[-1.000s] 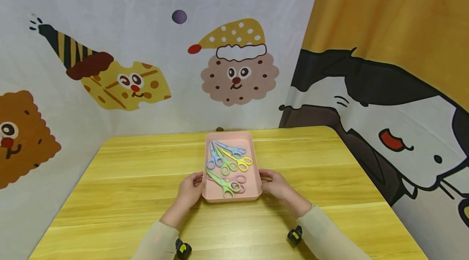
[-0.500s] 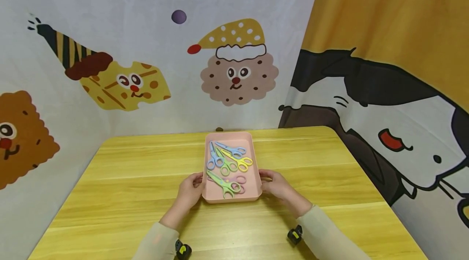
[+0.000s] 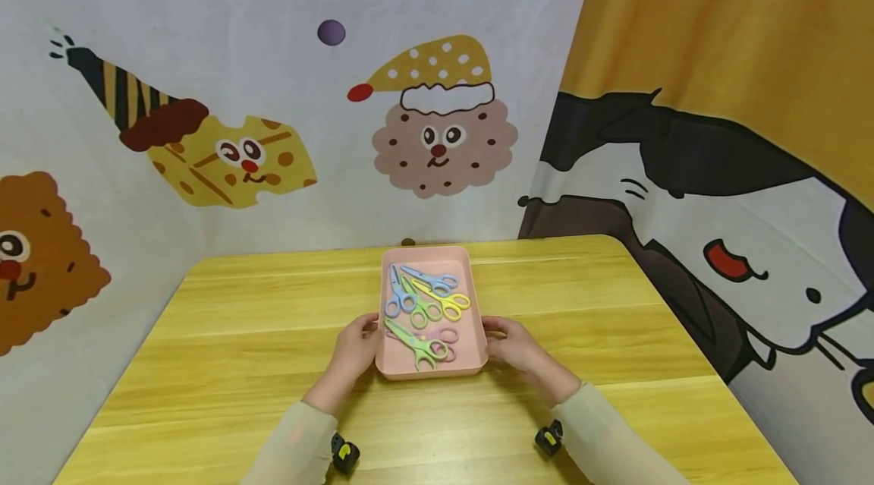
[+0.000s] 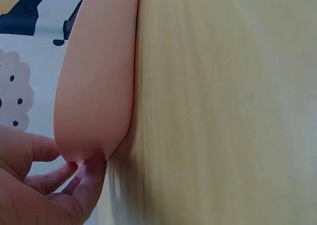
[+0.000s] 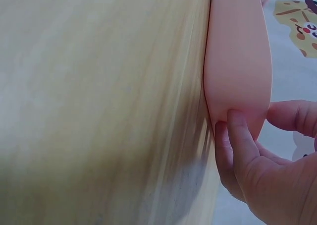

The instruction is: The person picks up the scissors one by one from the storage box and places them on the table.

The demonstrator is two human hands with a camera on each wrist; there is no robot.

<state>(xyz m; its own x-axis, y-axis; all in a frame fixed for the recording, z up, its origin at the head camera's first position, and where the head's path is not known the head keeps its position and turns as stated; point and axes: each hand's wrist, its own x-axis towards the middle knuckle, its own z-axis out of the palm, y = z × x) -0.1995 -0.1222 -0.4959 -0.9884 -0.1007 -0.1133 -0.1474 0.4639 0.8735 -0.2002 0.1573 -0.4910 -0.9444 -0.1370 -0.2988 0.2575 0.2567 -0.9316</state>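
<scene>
A shallow pink tray point(image 3: 471, 344) lies flat on the wooden table. Inside it are several pairs of children's scissors: two blue pairs, one with its blades point(image 3: 397, 288) pointing to the back, a yellow pair point(image 3: 447, 302), green ones and a pink pair partly covered by the front green scissors point(image 3: 407, 338). My left hand point(image 3: 356, 348) holds the tray's near left side, thumb by the rim and fingertips low on the wall in the left wrist view. On the opposite side, my right hand point(image 5: 267, 178) grips the wall the same way, thumb at the rim.
The yellow wood-grain table point(image 3: 239, 348) extends to both sides of the tray. Behind it hangs a white cloth with cartoon prints point(image 3: 444, 147), and a cartoon-printed curtain point(image 3: 717, 242) hangs along the right. Small black devices point(image 3: 344, 455) sit by both wrists.
My left wrist has shifted very slightly. Both hands stay at the tray's sides, and the tray and scissors keep their places.
</scene>
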